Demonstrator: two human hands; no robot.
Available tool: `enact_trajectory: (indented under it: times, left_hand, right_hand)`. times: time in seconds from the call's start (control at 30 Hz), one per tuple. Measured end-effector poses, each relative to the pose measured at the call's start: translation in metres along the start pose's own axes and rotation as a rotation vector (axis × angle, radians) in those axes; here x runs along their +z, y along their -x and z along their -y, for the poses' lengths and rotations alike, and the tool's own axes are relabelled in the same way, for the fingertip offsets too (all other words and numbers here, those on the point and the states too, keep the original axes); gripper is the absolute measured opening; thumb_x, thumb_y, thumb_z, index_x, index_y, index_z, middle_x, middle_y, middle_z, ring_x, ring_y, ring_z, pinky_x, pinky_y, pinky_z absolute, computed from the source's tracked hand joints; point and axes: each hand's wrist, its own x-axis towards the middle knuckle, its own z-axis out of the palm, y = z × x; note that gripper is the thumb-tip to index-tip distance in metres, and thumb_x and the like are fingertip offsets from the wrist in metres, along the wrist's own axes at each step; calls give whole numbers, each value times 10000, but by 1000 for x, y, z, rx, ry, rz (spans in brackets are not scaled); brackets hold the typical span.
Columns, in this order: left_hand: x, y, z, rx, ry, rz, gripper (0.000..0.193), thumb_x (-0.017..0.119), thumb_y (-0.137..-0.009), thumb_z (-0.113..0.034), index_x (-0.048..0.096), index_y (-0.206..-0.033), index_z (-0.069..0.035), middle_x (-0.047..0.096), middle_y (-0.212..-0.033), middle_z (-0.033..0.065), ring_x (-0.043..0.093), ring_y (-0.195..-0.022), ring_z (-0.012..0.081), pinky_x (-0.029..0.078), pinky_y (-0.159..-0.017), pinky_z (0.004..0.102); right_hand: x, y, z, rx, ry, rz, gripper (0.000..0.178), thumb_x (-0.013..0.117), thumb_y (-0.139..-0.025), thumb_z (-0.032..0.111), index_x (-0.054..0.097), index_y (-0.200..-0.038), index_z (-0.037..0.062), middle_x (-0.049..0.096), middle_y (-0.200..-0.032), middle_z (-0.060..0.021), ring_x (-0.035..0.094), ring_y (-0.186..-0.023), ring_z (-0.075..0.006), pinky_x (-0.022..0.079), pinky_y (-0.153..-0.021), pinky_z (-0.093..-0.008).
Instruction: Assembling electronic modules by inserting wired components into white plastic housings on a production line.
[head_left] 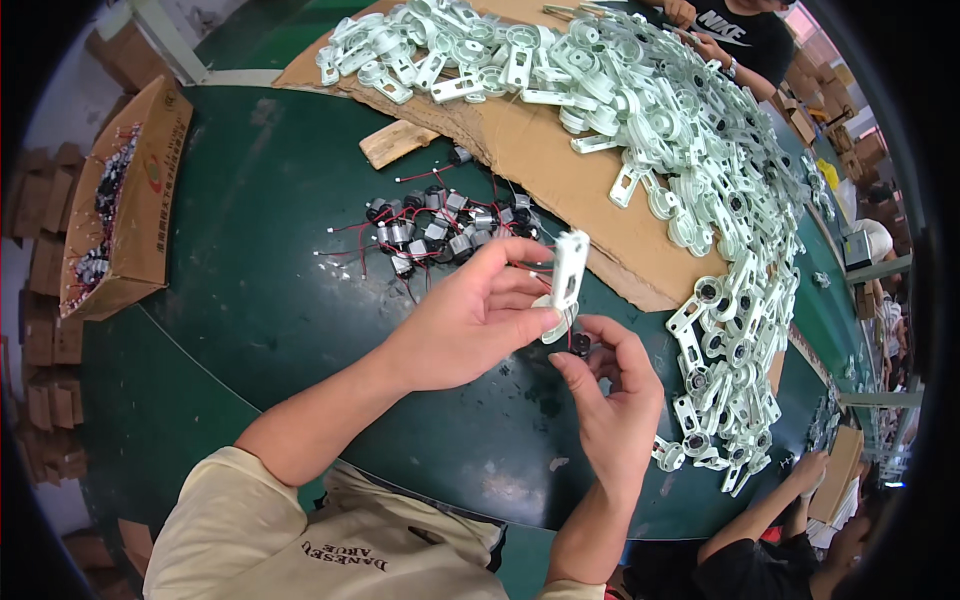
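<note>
My left hand (468, 318) is closed around a pale green-white plastic housing (570, 270), which stands upright between thumb and fingers. Just to its right, my right hand (615, 385) pinches a small black motor (580, 344) between thumb and forefinger. A thin red wire runs between the motor and the housing's lower ring. Beyond my left hand lies a loose pile of small silver and black motors (460, 245) with red wires and white plugs. Whether the motor touches the housing cannot be made out.
A large heap of pale plastic housings (660, 125) covers a cardboard sheet (545, 165) on the green table (250, 210). A piece of wood (398, 143) lies by the motors. At the left stands a cardboard box (150, 200) of wired parts. Other people work at the far and right sides.
</note>
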Motion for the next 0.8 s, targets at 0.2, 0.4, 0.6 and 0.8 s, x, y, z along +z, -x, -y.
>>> enact_trajectory:
  times: [0.2,0.4,0.6,0.8]
  left_hand:
    - [4,4,0,-120,-114,68,278,590,-973,2,562,-1247,39,642,-1167,83,616,-1094,119,515,-934,273]
    - [4,5,6,-30,-328,29,263,587,-975,-1,565,-1235,30,675,-1070,67,633,-995,93,526,-856,258]
    - [7,6,6,160,-564,-11,248,591,-967,-25,593,-1212,16,689,-944,74,622,-822,79,516,-715,263]
    - [7,6,5,191,-615,-47,225,582,-966,-72,615,-1172,13,678,-902,136,650,-769,200,512,-680,329]
  right_hand:
    - [2,-1,-7,-47,-164,19,291,760,-814,-49,646,-1080,-16,622,-977,-62,600,-772,-98,512,-667,-238]
    - [4,1,-7,4,-194,45,277,704,-848,-94,611,-1103,-35,610,-1051,-76,638,-881,-104,553,-787,-237]
    - [14,4,-12,26,-370,19,275,674,-874,-107,549,-1102,-20,585,-1100,-78,639,-914,-111,550,-802,-229]
    - [19,4,-5,58,-551,19,265,665,-877,-117,547,-1093,-21,571,-1084,-71,645,-883,-107,544,-786,-221]
